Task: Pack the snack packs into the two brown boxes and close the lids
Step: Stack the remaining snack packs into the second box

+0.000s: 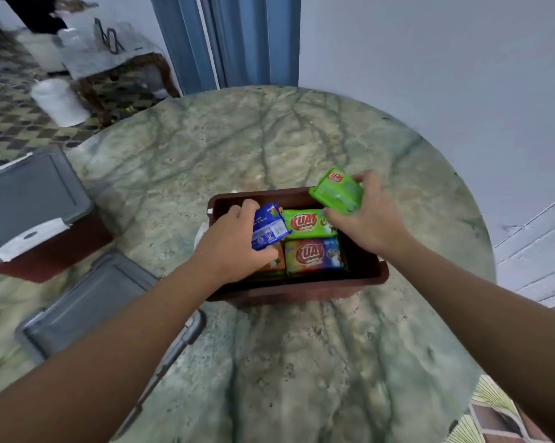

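A brown box (pixel 304 290) stands open on the round marble table, holding several snack packs. A green pack (pixel 304 222) lies at the back of the box and a multicoloured pack (pixel 314 254) in front of it. An orange pack (pixel 274 266) is mostly hidden under my left hand. My left hand (pixel 231 244) grips a blue snack pack (pixel 269 227) over the box's left side. Above the back right corner, my right hand (pixel 365 215) holds a green snack pack (pixel 336 190), tilted. A second brown box (pixel 52 257) sits at the table's left edge with a grey lid (pixel 30 193) on it.
Another grey lid (pixel 90 305) lies on the table left of my left forearm. The marble table (pixel 301 362) is round, with walls close behind and to the right. A patterned cloth (pixel 499 414) shows at the lower right. Beyond the table stand a small table and white containers on the tiled floor.
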The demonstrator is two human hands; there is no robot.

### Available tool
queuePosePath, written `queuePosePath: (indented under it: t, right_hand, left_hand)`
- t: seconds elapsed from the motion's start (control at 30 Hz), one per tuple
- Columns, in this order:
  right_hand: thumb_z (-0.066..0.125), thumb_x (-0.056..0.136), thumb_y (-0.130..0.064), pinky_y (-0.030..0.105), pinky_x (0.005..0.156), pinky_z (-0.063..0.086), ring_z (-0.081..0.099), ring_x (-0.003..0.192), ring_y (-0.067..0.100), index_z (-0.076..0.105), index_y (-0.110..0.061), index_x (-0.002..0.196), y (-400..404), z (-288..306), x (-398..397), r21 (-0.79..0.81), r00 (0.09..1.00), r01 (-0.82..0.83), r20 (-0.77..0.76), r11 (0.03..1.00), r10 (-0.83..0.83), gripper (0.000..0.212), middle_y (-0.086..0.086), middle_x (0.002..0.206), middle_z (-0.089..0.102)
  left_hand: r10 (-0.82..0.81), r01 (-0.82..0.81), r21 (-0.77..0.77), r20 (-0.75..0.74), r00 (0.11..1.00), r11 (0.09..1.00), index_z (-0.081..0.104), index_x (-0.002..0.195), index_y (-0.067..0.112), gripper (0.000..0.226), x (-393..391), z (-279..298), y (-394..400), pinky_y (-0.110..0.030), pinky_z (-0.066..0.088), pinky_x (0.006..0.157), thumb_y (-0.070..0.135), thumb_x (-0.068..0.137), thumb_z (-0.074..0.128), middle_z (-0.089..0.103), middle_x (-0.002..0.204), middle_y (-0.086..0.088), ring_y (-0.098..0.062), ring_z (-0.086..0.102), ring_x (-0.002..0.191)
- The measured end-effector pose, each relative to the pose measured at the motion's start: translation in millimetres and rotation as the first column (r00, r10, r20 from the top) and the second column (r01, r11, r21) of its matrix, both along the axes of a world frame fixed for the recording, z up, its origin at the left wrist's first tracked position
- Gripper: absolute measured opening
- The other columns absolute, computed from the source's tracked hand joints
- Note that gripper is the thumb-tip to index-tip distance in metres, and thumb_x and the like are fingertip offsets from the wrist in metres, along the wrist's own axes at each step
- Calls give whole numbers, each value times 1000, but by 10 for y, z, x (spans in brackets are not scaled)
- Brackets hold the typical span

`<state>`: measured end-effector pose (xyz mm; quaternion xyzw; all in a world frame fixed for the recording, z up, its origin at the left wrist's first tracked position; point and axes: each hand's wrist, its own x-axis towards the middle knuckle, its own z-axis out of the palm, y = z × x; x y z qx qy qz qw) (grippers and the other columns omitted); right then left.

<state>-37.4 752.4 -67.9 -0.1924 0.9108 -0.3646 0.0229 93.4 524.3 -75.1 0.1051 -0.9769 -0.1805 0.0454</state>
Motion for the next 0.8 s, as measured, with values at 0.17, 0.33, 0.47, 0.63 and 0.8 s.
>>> queuePosePath:
  t: [0.17,0.33,0.47,0.63,0.8]
  right_hand:
    - [72,73,-67,44,93,43,63,105,25,43,-29,130,-58,-143,276,381,957,-179,-148,907,250,75,-4,114,64]
    - [67,70,-76,45,102,34,55,117,22,46,-34,134,-46,-201,269,528,938,-190,-153,828,312,79,-7,122,59]
    - [65,63,-84,46,108,27,50,118,19,48,-42,133,-82,-227,254,616,924,-218,-120,757,363,83,-10,126,56]
    - [67,62,-84,43,106,25,49,115,17,48,-44,133,-98,-230,227,633,921,-222,-113,741,373,84,-12,124,55]
    - [65,64,-83,42,105,26,49,114,16,48,-43,134,-103,-221,220,617,922,-228,-112,753,371,82,-12,123,55]
  left_hand:
    - [-131,131,-10,17,991,991,36,142,29,86,191,-145,-118,-36,51,87,53,72,79,52,138,5,-17,56,117]
    - [-93,96,32,-92,991,995,38,130,24,80,210,-145,-106,-31,39,71,39,68,85,53,117,6,-18,58,99]
    - [-136,138,3,-156,978,990,41,128,18,69,223,-171,-113,-29,37,73,38,74,80,50,113,5,-15,52,95]
    - [-185,193,13,-223,957,981,55,120,11,43,211,-241,-130,-25,33,78,33,86,70,55,116,-1,-17,49,101]
    - [-180,202,49,-279,943,978,54,136,9,37,247,-240,-131,-27,41,94,30,105,53,57,135,-7,-21,52,120]
